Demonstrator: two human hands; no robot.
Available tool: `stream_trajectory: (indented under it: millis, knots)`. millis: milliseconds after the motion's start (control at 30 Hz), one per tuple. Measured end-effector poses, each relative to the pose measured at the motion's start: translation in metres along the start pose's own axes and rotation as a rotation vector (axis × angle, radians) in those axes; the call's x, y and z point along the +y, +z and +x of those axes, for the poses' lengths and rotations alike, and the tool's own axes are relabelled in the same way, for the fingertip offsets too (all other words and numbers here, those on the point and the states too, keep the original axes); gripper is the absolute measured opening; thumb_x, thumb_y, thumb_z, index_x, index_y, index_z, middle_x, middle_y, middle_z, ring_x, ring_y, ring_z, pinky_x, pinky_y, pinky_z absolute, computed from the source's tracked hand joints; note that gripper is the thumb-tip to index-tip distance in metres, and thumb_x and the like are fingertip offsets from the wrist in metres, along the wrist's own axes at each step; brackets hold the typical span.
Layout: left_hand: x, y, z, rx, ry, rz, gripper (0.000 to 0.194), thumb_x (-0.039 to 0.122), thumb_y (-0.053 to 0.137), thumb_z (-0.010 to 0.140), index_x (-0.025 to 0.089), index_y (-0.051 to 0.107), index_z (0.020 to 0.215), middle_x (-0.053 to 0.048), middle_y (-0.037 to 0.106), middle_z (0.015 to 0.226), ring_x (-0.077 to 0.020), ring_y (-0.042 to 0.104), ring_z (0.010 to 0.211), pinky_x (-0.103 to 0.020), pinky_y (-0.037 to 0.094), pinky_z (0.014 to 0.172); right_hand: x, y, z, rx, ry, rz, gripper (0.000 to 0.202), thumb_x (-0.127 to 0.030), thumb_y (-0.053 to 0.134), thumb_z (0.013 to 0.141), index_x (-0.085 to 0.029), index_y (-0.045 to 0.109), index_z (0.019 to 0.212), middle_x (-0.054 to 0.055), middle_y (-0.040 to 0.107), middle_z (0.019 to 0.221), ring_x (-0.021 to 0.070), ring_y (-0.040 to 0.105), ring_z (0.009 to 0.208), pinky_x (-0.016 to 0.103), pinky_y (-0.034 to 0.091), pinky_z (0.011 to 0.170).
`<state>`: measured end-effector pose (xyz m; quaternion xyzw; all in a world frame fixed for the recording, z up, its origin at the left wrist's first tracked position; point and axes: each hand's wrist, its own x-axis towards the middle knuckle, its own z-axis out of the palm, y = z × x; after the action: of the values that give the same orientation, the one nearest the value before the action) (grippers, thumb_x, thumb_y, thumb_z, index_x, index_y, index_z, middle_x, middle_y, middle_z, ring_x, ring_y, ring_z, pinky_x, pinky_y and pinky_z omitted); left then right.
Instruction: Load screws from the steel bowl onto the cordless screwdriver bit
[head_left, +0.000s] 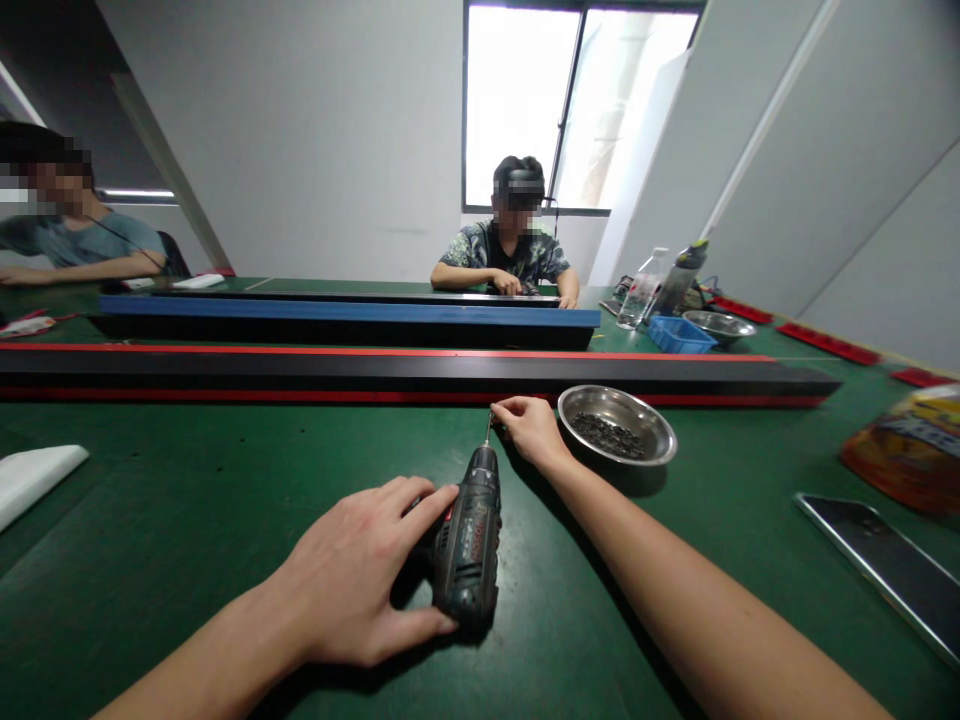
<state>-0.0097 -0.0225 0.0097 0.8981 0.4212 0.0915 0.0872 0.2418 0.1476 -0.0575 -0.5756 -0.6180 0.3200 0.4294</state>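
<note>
- One cordless drill (471, 545) is located at the near centre of the green table (150, 560), chuck end pointing away from the operator.
- One slim bit (488, 430) projects from the chuck.
- Left hand (367, 570): grasping the drill from its left side, thumb at the rear end, index finger along the body.
- Right hand (529, 428): thumb and fingers pinched together on the tip of the bit; any small part between them is too small to tell.
- Steel bowl (655, 428): just right of the right hand; contains many small dark fasteners (607, 435).
- Black bar (375, 374) with red edges: lies crosswise just beyond the right hand and bowl.
- Smartphone (877, 565): flat at the right, near a blurred orange package (911, 450).
- Blue-topped bar (345, 312): parallel to the black bar, farther back.
- Clear bottle (641, 290): upright at the far right, beside a blue tray (679, 345).
- Two co-workers: one seated opposite (517, 245), one at far left.
</note>
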Motion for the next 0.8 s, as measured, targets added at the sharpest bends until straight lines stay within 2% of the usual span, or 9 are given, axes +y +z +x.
stream_trajectory:
  millis: [100,300,567,800]
  knots:
    - [0.0002,0.0007,-0.0004,0.004,-0.004,0.001,0.091,0.056,0.082,0.079,0.023,0.045,0.156,-0.015,0.062,0.146,-0.0364,0.066,0.124,-0.052,0.057,0.105,0.0006,-0.0002,0.0002,-0.007,-0.022,-0.024,0.023,-0.034,0.071,0.095,-0.014,0.084,0.094,0.010,0.083,0.090,0.0149,0.066,0.060,0.025,0.047,0.058]
    - [-0.0005,0.0020,-0.0014,0.010,0.001,0.005,0.093,0.057,0.083,0.078,0.023,0.045,0.156,-0.015,0.061,0.147,-0.0369,0.065,0.125,-0.053,0.057,0.106,-0.0026,-0.0001,-0.0018,-0.017,-0.026,0.042,0.040,-0.043,0.059,0.102,-0.015,0.082,0.088,0.009,0.082,0.087,0.0136,0.063,0.051,0.026,0.045,0.053]
    - [-0.0006,0.0011,-0.0009,0.006,0.002,-0.002,0.092,0.056,0.082,0.079,0.023,0.044,0.157,-0.016,0.061,0.147,-0.0365,0.065,0.126,-0.053,0.056,0.107,-0.0068,-0.0010,-0.0043,0.006,0.011,0.110,0.039,-0.043,0.059,0.103,-0.014,0.080,0.087,0.009,0.081,0.085,0.0130,0.064,0.052,0.024,0.049,0.055]
    - [-0.0012,0.0015,-0.0016,0.026,0.009,-0.008,0.093,0.056,0.083,0.078,0.023,0.045,0.157,-0.015,0.062,0.147,-0.0374,0.066,0.125,-0.054,0.057,0.106,-0.0055,-0.0025,-0.0047,-0.005,0.028,0.116,0.041,-0.045,0.058,0.104,-0.014,0.081,0.089,0.009,0.082,0.087,0.0115,0.064,0.051,0.022,0.047,0.051]
